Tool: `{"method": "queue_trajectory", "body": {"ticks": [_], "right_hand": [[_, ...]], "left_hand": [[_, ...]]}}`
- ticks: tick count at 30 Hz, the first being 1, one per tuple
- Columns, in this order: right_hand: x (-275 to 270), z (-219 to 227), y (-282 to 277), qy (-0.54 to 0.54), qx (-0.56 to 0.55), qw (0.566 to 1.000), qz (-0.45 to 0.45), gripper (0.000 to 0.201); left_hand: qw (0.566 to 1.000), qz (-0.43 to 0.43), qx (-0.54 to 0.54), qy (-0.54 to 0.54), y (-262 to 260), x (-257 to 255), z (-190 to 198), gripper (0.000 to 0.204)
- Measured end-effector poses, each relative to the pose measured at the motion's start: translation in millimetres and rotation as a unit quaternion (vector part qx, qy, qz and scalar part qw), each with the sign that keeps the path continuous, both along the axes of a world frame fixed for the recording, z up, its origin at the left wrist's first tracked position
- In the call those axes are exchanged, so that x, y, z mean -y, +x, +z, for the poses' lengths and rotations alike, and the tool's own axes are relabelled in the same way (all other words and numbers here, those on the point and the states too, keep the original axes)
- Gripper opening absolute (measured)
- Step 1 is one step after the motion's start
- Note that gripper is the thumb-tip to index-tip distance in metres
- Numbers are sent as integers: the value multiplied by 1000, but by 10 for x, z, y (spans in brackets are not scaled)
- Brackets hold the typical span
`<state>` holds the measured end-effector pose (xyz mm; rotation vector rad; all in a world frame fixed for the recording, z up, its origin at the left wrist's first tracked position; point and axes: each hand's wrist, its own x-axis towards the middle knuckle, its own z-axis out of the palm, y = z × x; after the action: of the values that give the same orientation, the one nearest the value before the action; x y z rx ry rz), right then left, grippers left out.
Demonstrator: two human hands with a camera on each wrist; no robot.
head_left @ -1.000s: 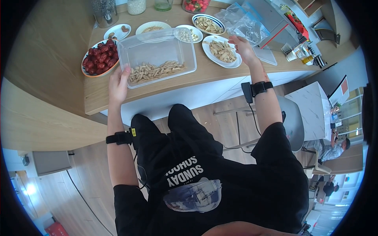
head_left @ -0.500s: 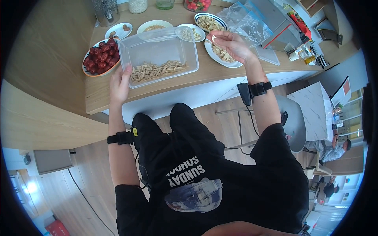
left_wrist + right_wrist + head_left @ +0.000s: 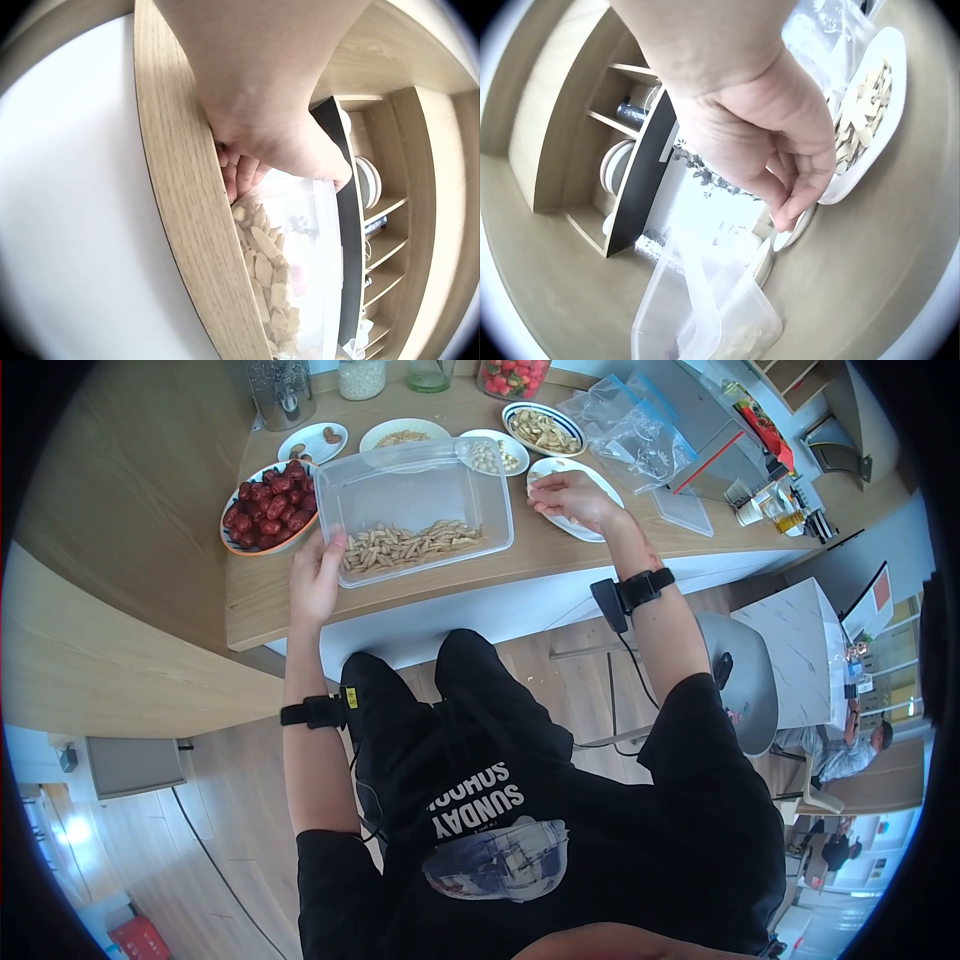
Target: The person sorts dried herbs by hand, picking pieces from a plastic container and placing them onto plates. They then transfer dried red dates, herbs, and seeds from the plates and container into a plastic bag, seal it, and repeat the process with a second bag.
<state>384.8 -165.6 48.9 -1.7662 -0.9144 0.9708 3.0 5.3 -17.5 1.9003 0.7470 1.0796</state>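
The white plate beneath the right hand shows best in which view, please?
The right wrist view: the plate and slices look large. The right hand hides part in the head view; the left wrist view lacks it.

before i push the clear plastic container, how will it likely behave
The clear plastic container is probably light for its size, with loose slices covering only part of its base. Its thin, see-through walls may flex slightly. That broad base makes tipping unlikely, though the slices could slide.
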Motion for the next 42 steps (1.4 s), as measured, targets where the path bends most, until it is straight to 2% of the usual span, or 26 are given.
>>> {"method": "queue_trajectory", "body": {"ticks": [1,4,5,7,8,9,11,12,13,15,17,18,19,20,21,23,27,31,34,37,39,40,42], "right_hand": [[-46,16,81,1,1,1000,2,32],[-276,146,356,112,71,985,-114,37],[-346,186,423,112,69,985,-115,37],[-420,319,431,215,-17,960,-177,46],[-416,360,414,157,48,967,-193,48],[-423,359,338,157,47,968,-190,48],[-498,326,157,313,83,922,-213,39],[-506,339,1,347,106,915,-175,33],[-470,384,-189,343,103,917,-174,33],[-356,531,-624,321,167,931,33,27],[-296,602,-1003,197,200,937,207,21],[-300,558,-1105,199,199,938,204,21],[-313,509,-1185,122,296,910,264,20],[-322,476,-1249,43,389,863,321,18],[-324,456,-1307,44,390,862,322,18],[-337,418,-1392,-45,503,806,310,18],[-385,353,-1420,-66,536,783,309,12],[-418,328,-1367,-6,494,808,321,8],[-443,314,-1353,-8,502,816,287,10],[-458,255,-1343,35,507,827,240,13],[-474,255,-1353,77,440,847,288,16],[-470,278,-1380,77,440,847,288,16],[-450,321,-1451,-5,414,849,330,19]], "left_hand": [[1000,2,1,1,-7,-8,17,53],[999,0,-40,-22,-31,3,35,53],[999,-1,-29,-26,-26,16,38,54],[999,-3,-19,-28,-8,30,57,54],[1000,-4,-12,-27,-4,36,63,54],[1000,-3,-5,-28,-10,40,67,54],[999,-3,-13,-29,-24,15,62,54],[999,-9,-24,-31,-30,4,46,54],[999,-7,-26,-35,-30,-2,35,54],[999,-18,-5,-36,-20,2,23,54],[999,-23,-11,-42,-21,-5,11,54],[999,-23,-10,-47,-18,-12,13,53],[999,-24,-11,-45,-14,-8,13,53],[998,-29,4,-54,-12,3,7,53],[997,-32,19,-64,-15,16,15,52],[998,-31,13,-57,-21,18,27,52],[998,-33,21,-50,-12,-5,-5,52],[999,-25,14,-43,-21,-26,-27,53],[998,-30,3,-49,-20,-30,-33,53],[998,-26,24,-43,-5,-21,-41,53],[998,-27,21,-48,-8,-20,-28,53],[998,-26,21,-47,-16,-18,-12,53],[998,-28,-9,-62,-35,-10,10,54]]}}
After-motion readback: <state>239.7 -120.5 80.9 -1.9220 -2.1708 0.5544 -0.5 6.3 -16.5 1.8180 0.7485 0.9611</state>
